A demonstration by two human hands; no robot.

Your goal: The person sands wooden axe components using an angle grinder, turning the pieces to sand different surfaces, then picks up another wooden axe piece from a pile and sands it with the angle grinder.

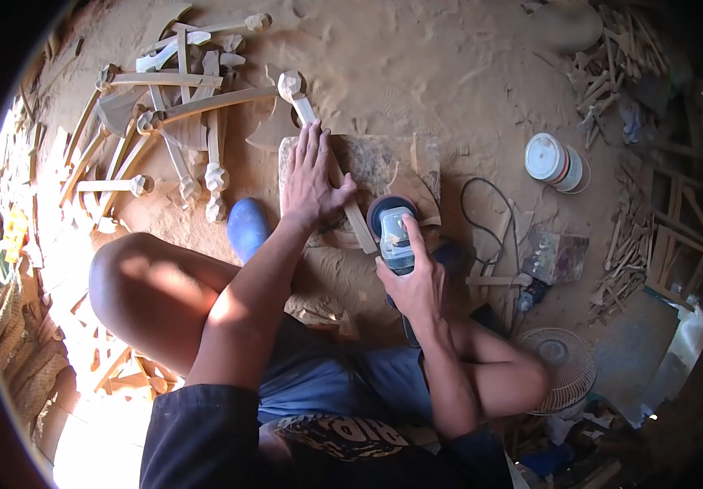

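My left hand (315, 183) lies flat with stretched fingers and the thumb apart, pressing on a long wooden handle (357, 224) that has a faceted knob (291, 85) at its far end. The handle lies slantwise across a worn block (376, 155) on the ground. My right hand (418, 281) is wrapped around an angle grinder (397, 236), index finger along its top. The grinder's round dark disc (387, 209) is beside the handle; whether they touch I cannot tell. A curved, thin wooden piece (417, 191) lies on the block past the disc.
Several knob-ended wooden pieces (176, 114) are piled at the left. A blue shoe (248, 228) stands by the block. On the right are a white bucket (551, 159), a black cord (490, 191), a fan (559, 367) and heaps of wood scraps (624, 236).
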